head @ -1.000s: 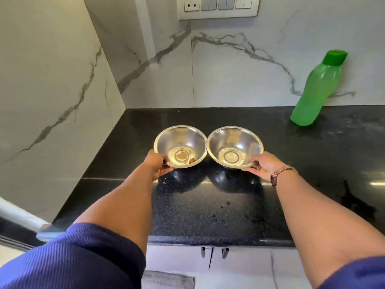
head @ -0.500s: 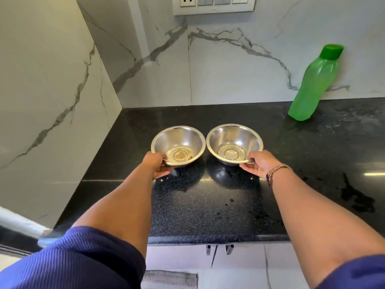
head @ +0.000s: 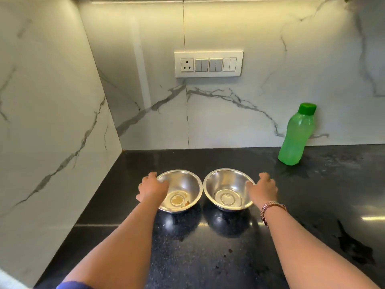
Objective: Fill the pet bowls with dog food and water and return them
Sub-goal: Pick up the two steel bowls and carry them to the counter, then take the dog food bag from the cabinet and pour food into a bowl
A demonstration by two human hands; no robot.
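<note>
Steel round bowls [head: 228, 189] sit on glossy black speckled counter [head: 208, 257].

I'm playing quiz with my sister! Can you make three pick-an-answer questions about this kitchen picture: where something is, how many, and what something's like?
1. Where is the green bottle?
A. back right, by the wall
B. inside a bowl
C. on the floor

2. How many steel bowls sit on the counter?
A. one
B. two
C. four

3. What is in the left bowl?
A. water to the brim
B. a heap of food
C. only a few crumbs

Answers: 1 A, it stands at the marble wall. 2 B, left bowl and right bowl side by side. 3 C, its bottom shows brownish bits.
</note>
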